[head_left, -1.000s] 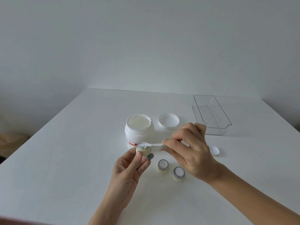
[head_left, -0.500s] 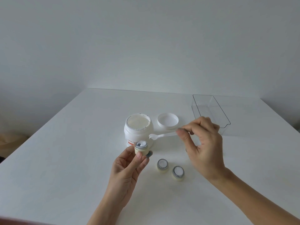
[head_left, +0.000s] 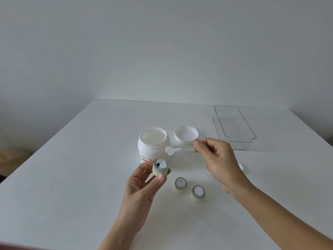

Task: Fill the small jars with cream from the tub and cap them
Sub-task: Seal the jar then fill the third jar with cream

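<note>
Left hand: the left hand [head_left: 142, 188] pinches a small jar [head_left: 160, 167] between thumb and fingers, lifted off the table [head_left: 81, 177] just in front of the tub [head_left: 154, 144]; held mouth-up, likely so the cream stays put and the opening faces the spatula
Held jar: partly filled; white cream covers most of the mouth, a dark gap shows at its left side; judged to need another scoop
Right hand: the right hand [head_left: 220, 159] pinches the handle end of a white spatula [head_left: 177, 150] with its fingertips
Spatula axis: long axis roughly level, running left to right; the blade points left, hanging beside the tub's shoulder, between tub and held jar
Tub: open, cream near the brim; its lid [head_left: 186, 135] lies upturned just to its right
Other jars: two small jars [head_left: 180, 184] [head_left: 198, 193] stand uncapped on the table, both appearing filled
Caps: a white disc [head_left: 240, 166], possibly a cap, peeks from behind the right hand
Clear tray [head_left: 234, 127]: far right, well apart
</note>
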`<state>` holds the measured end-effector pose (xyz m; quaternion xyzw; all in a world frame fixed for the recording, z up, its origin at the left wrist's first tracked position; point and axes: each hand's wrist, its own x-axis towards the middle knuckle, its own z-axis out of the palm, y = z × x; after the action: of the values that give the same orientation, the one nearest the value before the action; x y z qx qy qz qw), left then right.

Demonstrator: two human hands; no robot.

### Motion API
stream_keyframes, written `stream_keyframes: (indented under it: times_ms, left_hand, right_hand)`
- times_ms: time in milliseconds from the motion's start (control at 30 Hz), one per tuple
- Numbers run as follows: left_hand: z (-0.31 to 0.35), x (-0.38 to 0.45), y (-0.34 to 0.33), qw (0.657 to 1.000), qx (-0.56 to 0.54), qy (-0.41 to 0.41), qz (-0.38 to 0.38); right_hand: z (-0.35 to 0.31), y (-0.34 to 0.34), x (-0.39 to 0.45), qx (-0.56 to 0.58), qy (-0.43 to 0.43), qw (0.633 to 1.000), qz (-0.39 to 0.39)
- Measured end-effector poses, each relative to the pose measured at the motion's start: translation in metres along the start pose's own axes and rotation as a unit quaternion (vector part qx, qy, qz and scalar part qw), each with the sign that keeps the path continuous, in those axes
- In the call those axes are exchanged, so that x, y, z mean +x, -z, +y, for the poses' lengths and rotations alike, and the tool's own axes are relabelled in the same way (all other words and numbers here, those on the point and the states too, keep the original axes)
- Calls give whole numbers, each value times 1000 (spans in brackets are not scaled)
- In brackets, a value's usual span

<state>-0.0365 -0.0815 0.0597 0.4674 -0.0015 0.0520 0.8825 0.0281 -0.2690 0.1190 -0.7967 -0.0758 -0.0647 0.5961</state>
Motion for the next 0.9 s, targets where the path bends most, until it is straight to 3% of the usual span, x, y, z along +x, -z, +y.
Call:
stream_keyframes:
  times_ms: [133,233,333,467,533,600,700,900]
  left_hand:
    - [0,0,0,1000,1,3,-4]
    - [1,0,-1,1000,-6,5,-1]
    - [3,-1,-2,1000,-4,5,-2]
    - [4,-1,-3,1000,-8,16,10]
    - [4,-1,-3,1000,-9,18,9]
    - [4,-1,-3,1000,-10,18,9]
    - [4,-1,-3,1000,-13,17,8]
    - [2,-1,-1,1000,-12,11,12]
  right_hand:
    - [-17,-4,24,-125,144,979,71]
    - [-39,-18,46,-230,243,941,54]
    - [-53,-40,69,-356,339,871,-2]
    - [-59,-68,89,-521,399,746,-115]
    - [-59,-76,92,-549,383,726,-156]
    - [-59,-79,93,-537,336,751,-188]
    - [-61,-73,95,-462,227,829,-218]
    - [-57,-47,96,-325,55,932,-151]
